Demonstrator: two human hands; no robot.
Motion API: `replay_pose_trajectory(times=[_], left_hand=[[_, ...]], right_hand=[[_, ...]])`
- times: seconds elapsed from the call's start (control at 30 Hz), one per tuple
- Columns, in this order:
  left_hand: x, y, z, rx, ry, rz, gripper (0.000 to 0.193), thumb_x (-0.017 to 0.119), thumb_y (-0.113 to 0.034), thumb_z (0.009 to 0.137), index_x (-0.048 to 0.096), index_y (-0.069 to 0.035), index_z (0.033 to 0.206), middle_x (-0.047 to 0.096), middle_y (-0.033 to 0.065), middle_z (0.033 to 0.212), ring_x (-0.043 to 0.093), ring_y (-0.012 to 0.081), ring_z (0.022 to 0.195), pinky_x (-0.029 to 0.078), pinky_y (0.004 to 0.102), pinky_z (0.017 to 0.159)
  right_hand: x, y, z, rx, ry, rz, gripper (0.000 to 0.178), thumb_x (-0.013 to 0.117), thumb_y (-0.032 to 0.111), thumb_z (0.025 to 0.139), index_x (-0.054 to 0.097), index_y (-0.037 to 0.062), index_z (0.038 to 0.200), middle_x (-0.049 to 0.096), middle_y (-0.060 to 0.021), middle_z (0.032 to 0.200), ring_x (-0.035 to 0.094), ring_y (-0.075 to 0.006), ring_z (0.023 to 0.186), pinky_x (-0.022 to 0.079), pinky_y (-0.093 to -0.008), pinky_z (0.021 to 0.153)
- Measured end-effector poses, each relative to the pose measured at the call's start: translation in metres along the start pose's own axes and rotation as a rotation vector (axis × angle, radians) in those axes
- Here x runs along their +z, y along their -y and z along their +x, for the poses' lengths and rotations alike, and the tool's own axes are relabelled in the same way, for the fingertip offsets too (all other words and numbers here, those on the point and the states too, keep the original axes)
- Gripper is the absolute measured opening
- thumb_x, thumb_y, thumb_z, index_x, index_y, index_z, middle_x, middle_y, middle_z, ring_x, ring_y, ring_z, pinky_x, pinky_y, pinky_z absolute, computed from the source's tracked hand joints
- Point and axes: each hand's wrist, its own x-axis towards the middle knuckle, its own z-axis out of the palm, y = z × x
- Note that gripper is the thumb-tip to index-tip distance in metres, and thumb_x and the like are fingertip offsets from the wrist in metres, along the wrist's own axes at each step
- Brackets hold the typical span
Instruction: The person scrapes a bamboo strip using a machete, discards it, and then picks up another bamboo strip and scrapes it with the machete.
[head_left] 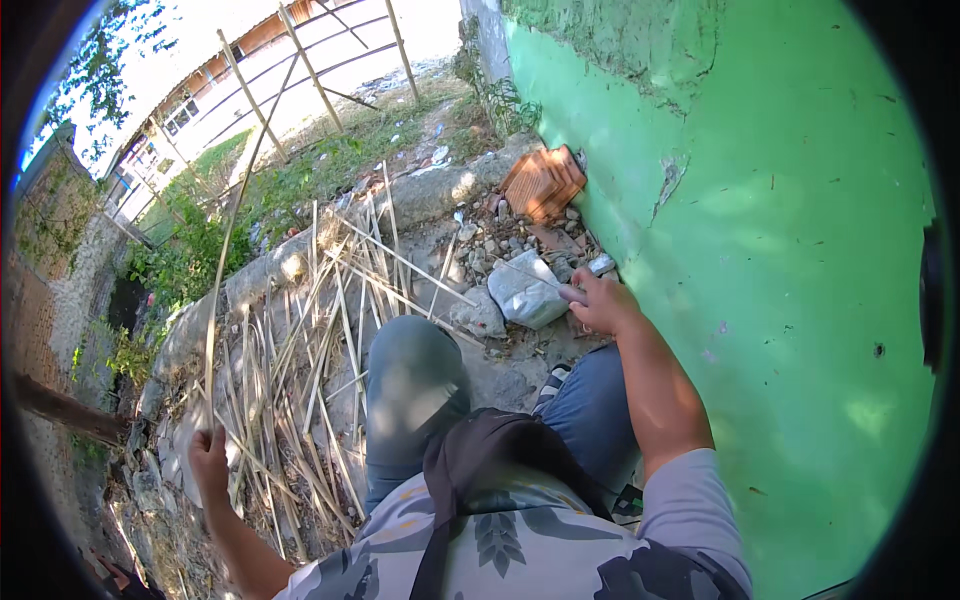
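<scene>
My left hand (208,462), out at the left, is closed round the lower end of a long, thin bamboo strip (222,265), which rises steeply toward the fence. In front of the green wall, my right hand (604,303) grips a knife (572,294) by its handle. The thin blade points left across a pale, whitish block (527,296), and I cannot tell whether it touches the block. Many more bamboo strips (290,370) lie loosely heaped on the ground between my left hand and my bent knee.
A green wall (780,280) with peeling plaster rises close on my right. Stacked orange roof tiles (543,185) lean by it, with stones and rubble around. A low concrete ledge (400,195) crosses ahead, and beyond it stands a pole fence (313,65). A grey stone (478,314) lies beside the block.
</scene>
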Motion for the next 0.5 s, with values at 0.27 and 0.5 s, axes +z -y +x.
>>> replay_pose_trajectory(times=[0.27, 0.5], left_hand=[[0.138, -0.056, -0.013, -0.071, 0.439, -0.294, 0.028, 0.072, -0.028, 0.097, 0.057, -0.011, 0.081, 0.048, -0.0071, 0.063, 0.038, 0.0034, 0.048, 0.029, 0.0243, 0.044], [0.202, -0.069, -0.012, 0.130, 0.443, -0.138, 0.031, 0.075, -0.031, 0.094, 0.065, -0.003, 0.088, 0.056, -0.0036, 0.071, 0.044, 0.0049, 0.062, 0.034, 0.0262, 0.054]], right_hand=[[-0.003, 0.028, 0.011, -0.091, -0.502, 0.510, 0.043, 0.072, 0.028, 0.082, 0.062, 0.0058, 0.117, 0.072, -0.0214, 0.090, 0.070, -0.0408, 0.085, 0.054, -0.0492, 0.076], [-0.002, -0.010, 0.018, 0.099, -0.226, 0.415, 0.026, 0.078, 0.022, 0.081, 0.067, 0.0004, 0.092, 0.067, -0.0083, 0.069, 0.062, -0.0176, 0.057, 0.052, -0.0354, 0.058]])
